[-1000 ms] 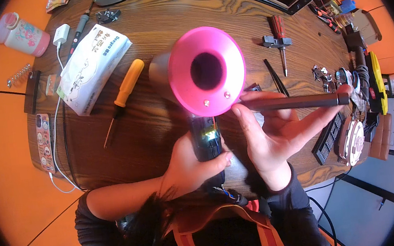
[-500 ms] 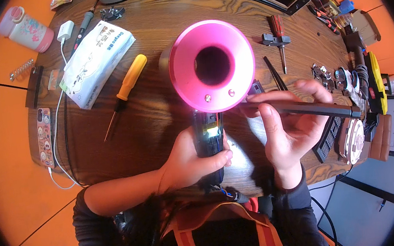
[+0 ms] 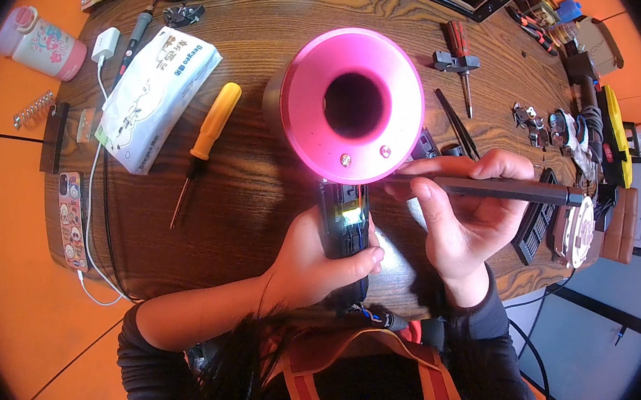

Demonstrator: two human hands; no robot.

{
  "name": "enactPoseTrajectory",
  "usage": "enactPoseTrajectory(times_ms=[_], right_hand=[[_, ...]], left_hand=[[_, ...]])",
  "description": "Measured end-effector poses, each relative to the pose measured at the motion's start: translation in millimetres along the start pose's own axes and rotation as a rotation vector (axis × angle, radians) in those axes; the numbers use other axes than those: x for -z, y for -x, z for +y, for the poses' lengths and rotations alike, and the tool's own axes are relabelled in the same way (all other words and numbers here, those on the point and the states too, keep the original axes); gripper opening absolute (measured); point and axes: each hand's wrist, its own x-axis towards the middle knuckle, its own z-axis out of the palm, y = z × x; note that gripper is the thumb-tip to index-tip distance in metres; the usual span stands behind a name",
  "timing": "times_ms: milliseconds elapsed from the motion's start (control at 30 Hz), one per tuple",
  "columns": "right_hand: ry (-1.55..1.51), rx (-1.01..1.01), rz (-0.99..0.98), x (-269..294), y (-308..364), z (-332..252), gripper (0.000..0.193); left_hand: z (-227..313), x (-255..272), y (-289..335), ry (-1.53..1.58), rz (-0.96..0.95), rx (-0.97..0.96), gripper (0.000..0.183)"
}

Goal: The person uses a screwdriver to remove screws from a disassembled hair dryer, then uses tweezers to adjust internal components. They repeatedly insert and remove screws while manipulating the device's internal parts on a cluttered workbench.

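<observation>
Pink-faced hair dryer [image 3: 358, 151] was held over the wood-grained table [image 3: 187, 259] — round mouth [image 3: 354, 104] facing the camera, dark handle [image 3: 345, 232] running nearly straight down the view. Left hand [image 3: 312, 258] was wrapped snugly round the handle; right hand [image 3: 462, 229] pinched a slim, faceted dark rod [image 3: 504, 187], slanted — its inner end obscured near the dryer. Yellow-handled screwdriver [image 3: 216, 120] lay left.

Head camera: 1 fisheye, looking down from the head
Pink ring-faced handheld device [image 3: 307, 116]: nearest, toward 1 o'clock
Brown wood-grain tabletop [image 3: 251, 199]: farther below
Dark-sleeved arms [image 3: 159, 370]: entering from 7 and 5 o'clock
</observation>
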Motion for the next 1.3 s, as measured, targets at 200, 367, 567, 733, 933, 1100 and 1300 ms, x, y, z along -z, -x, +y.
enactPoseTrajectory(times_ms=[200, 367, 567, 733, 933, 1100, 1300], right_hand=[[0.231, 0.203, -0.032, 0.8, -3.3, -0.3, 0.066], [0.254, 0.272, 0.07, -3.6, -4.1, -2.7, 0.075], [0.3, 0.267, 0.072, -8.5, -3.9, 0.9, 0.078], [0.249, 0.279, 0.076, -7.2, -2.8, -4.1, 0.08], [0.187, 0.297, 0.08, -7.1, -4.1, -9.2, 0.083], [0.162, 0.264, 0.139, -9.0, -4.3, -7.9, 0.082], [0.135, 0.237, 0.162, -8.8, -3.8, -9.2, 0.087]], left_hand=[[-0.2, -0.1, 0.2, -0.008, 0.003, 0.011, 0.016], [-2.2, -0.3, -0.1, -0.011, -0.003, 0.023, 0.017], [-5.8, -2.8, 0.8, 0.059, 0.029, 0.034, 0.018], [-4.6, 0.1, 0.1, 0.059, 0.005, 0.001, 0.018], [-2.9, -0.2, 0.6, 0.082, 0.005, -0.018, 0.02], [-0.9, 0.5, 1.6, 0.058, -0.008, -0.005, 0.021], [-1.4, -0.3, 3.1, 0.099, 0.01, 0.014, 0.021]])
